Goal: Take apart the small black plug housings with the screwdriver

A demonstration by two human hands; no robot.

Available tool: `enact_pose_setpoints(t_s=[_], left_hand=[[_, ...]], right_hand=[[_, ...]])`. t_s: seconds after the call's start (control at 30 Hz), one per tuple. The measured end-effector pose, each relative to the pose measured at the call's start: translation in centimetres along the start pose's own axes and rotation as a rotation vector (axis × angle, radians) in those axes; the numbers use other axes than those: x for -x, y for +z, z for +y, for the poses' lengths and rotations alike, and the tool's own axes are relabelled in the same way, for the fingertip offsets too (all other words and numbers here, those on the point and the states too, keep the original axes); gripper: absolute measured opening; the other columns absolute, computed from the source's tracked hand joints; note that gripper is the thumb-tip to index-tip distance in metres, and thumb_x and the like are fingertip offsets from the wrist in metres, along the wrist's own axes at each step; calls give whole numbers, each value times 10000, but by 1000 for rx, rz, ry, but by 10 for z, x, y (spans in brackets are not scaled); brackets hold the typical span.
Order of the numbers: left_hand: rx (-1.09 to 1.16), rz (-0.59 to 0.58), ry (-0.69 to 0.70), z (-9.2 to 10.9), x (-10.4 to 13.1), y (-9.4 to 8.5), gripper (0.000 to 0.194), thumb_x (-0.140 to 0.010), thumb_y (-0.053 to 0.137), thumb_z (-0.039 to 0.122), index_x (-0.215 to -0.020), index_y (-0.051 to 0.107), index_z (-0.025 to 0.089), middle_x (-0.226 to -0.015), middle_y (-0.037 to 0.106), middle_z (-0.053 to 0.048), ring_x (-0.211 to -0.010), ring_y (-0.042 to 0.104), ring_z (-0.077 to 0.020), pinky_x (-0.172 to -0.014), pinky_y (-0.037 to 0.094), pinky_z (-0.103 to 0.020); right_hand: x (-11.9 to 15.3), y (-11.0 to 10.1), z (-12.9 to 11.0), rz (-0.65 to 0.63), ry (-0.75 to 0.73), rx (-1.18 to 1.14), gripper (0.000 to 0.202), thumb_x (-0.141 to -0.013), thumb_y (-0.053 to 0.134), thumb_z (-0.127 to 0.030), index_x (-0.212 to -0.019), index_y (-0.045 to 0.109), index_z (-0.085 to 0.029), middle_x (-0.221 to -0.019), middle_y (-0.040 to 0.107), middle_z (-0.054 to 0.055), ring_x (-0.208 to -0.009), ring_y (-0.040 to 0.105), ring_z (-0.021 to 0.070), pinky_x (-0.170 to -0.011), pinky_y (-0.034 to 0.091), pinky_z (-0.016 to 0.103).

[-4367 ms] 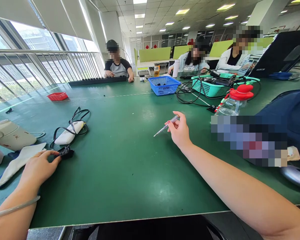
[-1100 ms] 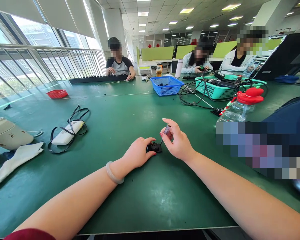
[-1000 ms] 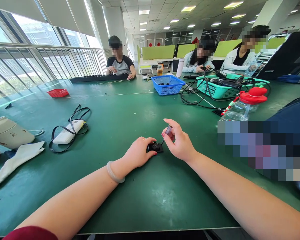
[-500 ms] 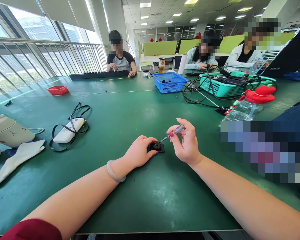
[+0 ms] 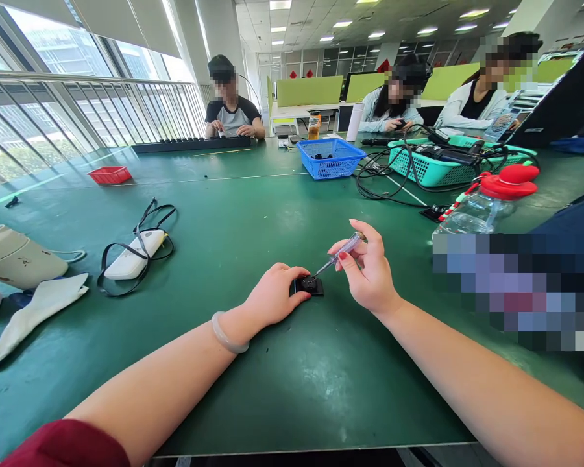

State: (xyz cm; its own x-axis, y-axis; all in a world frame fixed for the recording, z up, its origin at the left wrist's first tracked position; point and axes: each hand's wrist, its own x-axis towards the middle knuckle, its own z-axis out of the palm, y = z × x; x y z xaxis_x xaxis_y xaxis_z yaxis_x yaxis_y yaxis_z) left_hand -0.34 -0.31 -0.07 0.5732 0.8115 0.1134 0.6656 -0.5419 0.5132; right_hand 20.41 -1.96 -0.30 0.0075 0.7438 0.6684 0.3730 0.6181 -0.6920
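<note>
A small black part, flat and squarish with a rounded raised middle, lies on the green table. My left hand is closed on its left side, thumb and fingers at the edges. In my right hand is a slim screwdriver with a see-through purple handle, pinched between the fingers. The shaft slants down to the left, and its tip meets or nearly meets the top of the black part. Too little detail shows to tell whether the tip sits in a screw.
A white power bank with a black strap lies left of my hands. Farther off stand a red tray, a blue basket and a green basket with cables. A red-capped bottle is at right. Several people sit across the table.
My right hand has shifted slightly right and the screwdriver stands a little steeper. The black part and my left hand appear slightly farther right in the view, which has also moved a little.
</note>
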Motion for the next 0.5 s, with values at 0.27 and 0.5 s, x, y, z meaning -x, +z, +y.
enact_pose_setpoints(t_s=[0.27, 0.5], left_hand=[[-28, 18, -8, 2, 2, 1, 377, -860, 679, 309, -1229, 656, 239, -1123, 713, -69, -1165, 568, -262, -1036, 490, -424], [-97, 77, 66, -2, 1, 3, 313, -835, 715, 334, -1125, 692, 220, -1174, 729, -54, -1189, 537, -293, -1070, 457, -478]], right_hand=[[0, 0, 1, 5, 100, -81, 463, -989, 503, -408, -1417, 338, -347, -885, 690, 10, -605, 597, 171, -642, 550, 410], [-4, -1, 2, 40, 212, -100, 533, -949, 578, -422, -1425, 350, -347, -843, 698, -3, -574, 569, 162, -602, 526, 385]])
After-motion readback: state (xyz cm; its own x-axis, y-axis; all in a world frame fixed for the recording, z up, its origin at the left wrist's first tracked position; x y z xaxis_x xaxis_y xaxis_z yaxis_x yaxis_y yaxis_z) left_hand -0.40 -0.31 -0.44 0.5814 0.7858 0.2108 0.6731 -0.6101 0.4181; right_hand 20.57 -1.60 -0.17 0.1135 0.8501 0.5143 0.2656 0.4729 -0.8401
